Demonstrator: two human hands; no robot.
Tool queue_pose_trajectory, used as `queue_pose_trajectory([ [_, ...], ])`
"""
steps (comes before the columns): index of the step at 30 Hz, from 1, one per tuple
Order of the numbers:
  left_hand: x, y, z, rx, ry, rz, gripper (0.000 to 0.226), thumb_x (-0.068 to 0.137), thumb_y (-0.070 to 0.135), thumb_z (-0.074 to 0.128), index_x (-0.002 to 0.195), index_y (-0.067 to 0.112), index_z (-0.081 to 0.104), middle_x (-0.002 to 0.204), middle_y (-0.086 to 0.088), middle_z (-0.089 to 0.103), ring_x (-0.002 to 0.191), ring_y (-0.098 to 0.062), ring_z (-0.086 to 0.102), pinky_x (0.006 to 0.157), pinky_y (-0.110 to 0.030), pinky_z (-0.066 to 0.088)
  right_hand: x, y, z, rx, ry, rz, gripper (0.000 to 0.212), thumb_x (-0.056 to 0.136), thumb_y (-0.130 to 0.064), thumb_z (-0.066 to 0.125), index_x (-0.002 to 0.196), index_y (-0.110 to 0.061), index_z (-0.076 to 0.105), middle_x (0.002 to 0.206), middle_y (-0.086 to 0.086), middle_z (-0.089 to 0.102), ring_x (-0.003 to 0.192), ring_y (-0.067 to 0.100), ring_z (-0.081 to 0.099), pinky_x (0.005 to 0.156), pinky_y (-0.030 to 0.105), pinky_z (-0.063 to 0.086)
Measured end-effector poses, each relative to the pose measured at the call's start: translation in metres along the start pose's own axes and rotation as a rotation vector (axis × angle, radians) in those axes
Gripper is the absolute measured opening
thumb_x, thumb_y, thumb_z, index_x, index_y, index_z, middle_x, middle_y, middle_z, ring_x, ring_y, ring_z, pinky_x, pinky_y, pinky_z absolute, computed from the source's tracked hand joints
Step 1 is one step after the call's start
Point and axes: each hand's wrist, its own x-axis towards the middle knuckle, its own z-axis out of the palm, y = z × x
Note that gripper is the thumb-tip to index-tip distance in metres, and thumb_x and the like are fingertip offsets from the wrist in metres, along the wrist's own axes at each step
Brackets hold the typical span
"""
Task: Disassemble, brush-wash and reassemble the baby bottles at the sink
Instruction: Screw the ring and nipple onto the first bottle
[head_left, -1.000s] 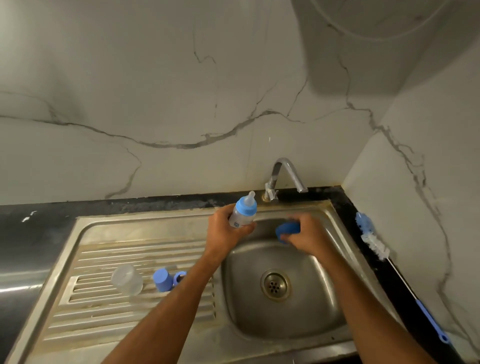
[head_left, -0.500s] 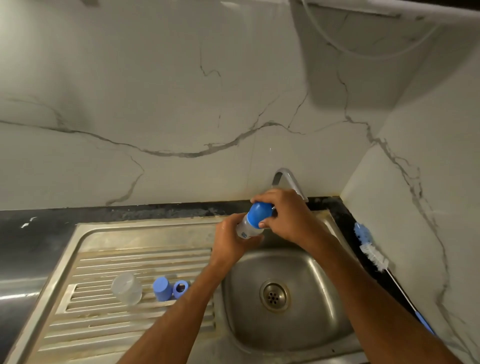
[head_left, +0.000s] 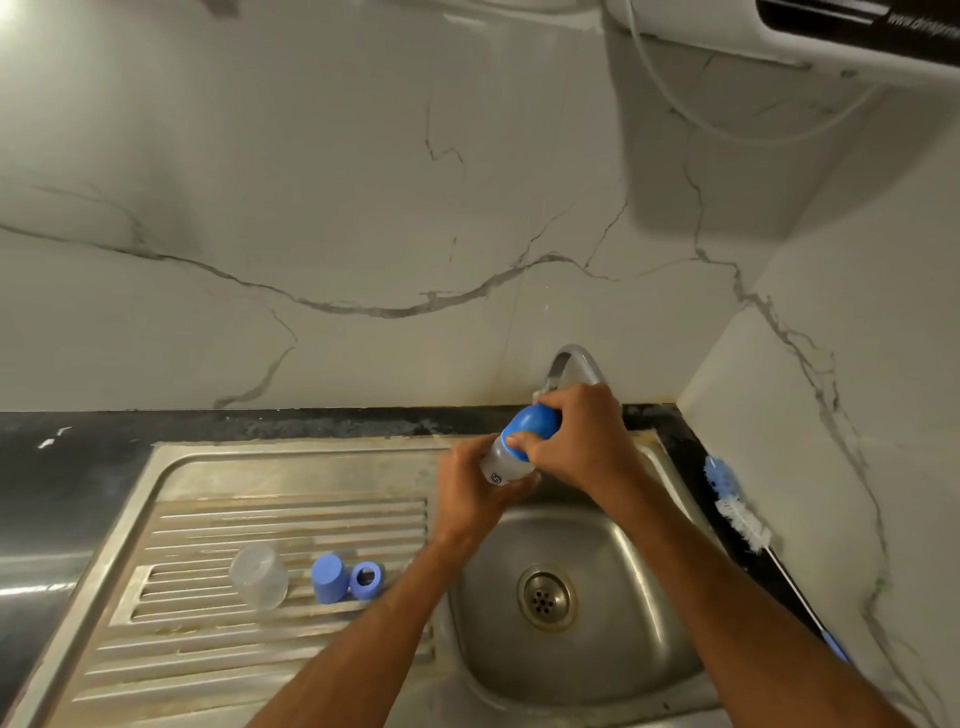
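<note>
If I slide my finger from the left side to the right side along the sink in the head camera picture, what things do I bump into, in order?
Clear bottle body → blue cap → blue ring → left hand → bottle being capped → right hand → bottle brush.

A stainless-steel sink unit (head_left: 291, 467) sits in a dark stone counter (head_left: 72, 467) against a veined marble wall. Its ridged draining board lies to the left, its basin with the round drain strainer (head_left: 545, 597) to the right. On the draining board, left to right, lie a clear plastic bottle body (head_left: 258, 576), a blue cap (head_left: 329, 578) and a blue screw ring (head_left: 367, 580), the cap and ring touching. Behind the basin rises a curved metal tap (head_left: 571, 364). Over the basin's back edge the left hand (head_left: 470, 493) holds a small clear baby bottle (head_left: 501, 466) from below, and the right hand (head_left: 582, 441) grips the blue domed cap (head_left: 530, 428) on its top. Right of the basin, on the counter along the side wall, lies a long-handled bottle brush (head_left: 737, 519).
</note>
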Motion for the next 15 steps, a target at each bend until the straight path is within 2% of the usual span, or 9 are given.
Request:
queue_pose_trajectory([
  [3, -0.005, -0.002, -0.001, -0.03, -0.042, 0.002, 0.044, 0.072, 0.033, 0.09, 0.111, 0.022, 0.072, 0.09, 0.01, 0.074, 0.081, -0.006, 0.071, 0.069, -0.022, 0.058, 0.0, 0.0, 0.006, -0.14, -0.081, 0.019, 0.053, 0.07, -0.06, 0.078, 0.093, -0.012, 0.073, 0.08, 0.001, 0.07, 0.07, 0.012, 0.064, 0.071, 0.029, 0.059],
  [6, -0.003, -0.005, -0.004, -0.038, -0.08, -0.028, 0.043, 0.072, 0.036, 0.089, 0.11, 0.023, 0.072, 0.087, 0.009, 0.074, 0.077, -0.01, 0.071, 0.065, -0.021, 0.057, 0.006, -0.001, -0.004, -0.188, -0.215, 0.005, 0.068, 0.066, -0.067, 0.078, 0.111, -0.016, 0.068, 0.093, 0.0, 0.071, 0.079, 0.011, 0.063, 0.077, 0.028, 0.058],
  [8, 0.003, -0.003, -0.008, -0.034, -0.061, -0.043, 0.045, 0.071, 0.04, 0.089, 0.109, 0.023, 0.072, 0.087, 0.009, 0.073, 0.077, -0.01, 0.07, 0.066, -0.021, 0.056, 0.012, -0.003, -0.02, -0.072, -0.288, -0.018, 0.081, 0.069, -0.053, 0.084, 0.136, -0.021, 0.054, 0.113, -0.001, 0.068, 0.091, 0.011, 0.063, 0.086, 0.028, 0.056],
  [9, 0.006, -0.002, -0.009, -0.019, -0.059, -0.027, 0.047, 0.07, 0.042, 0.089, 0.109, 0.024, 0.072, 0.087, 0.009, 0.073, 0.078, -0.01, 0.07, 0.067, -0.022, 0.057, 0.015, -0.005, -0.025, -0.026, -0.307, -0.048, 0.082, 0.072, -0.041, 0.086, 0.142, -0.023, 0.05, 0.121, 0.0, 0.065, 0.097, 0.012, 0.063, 0.09, 0.029, 0.055],
  [11, 0.01, 0.0, -0.012, 0.015, -0.063, 0.005, 0.05, 0.068, 0.046, 0.088, 0.111, 0.027, 0.07, 0.088, 0.011, 0.072, 0.078, -0.008, 0.069, 0.069, -0.024, 0.059, 0.017, -0.01, -0.031, -0.048, -0.318, -0.157, 0.067, 0.076, -0.021, 0.084, 0.137, -0.021, 0.057, 0.125, 0.002, 0.065, 0.105, 0.014, 0.062, 0.096, 0.032, 0.054],
  [12, 0.011, -0.001, -0.013, 0.032, -0.068, 0.015, 0.052, 0.068, 0.048, 0.088, 0.112, 0.027, 0.07, 0.089, 0.012, 0.072, 0.078, -0.007, 0.069, 0.07, -0.025, 0.059, 0.017, -0.013, -0.03, -0.089, -0.309, -0.198, 0.059, 0.077, -0.018, 0.083, 0.131, -0.02, 0.063, 0.121, 0.003, 0.067, 0.104, 0.014, 0.062, 0.096, 0.032, 0.054],
  [15, 0.013, -0.003, -0.015, 0.079, -0.053, 0.035, 0.056, 0.067, 0.051, 0.088, 0.114, 0.028, 0.069, 0.092, 0.012, 0.071, 0.08, -0.01, 0.068, 0.071, -0.031, 0.06, 0.017, -0.016, -0.025, -0.142, -0.239, -0.179, 0.042, 0.074, -0.032, 0.083, 0.113, -0.019, 0.074, 0.1, 0.0, 0.073, 0.086, 0.01, 0.061, 0.085, 0.026, 0.055],
])
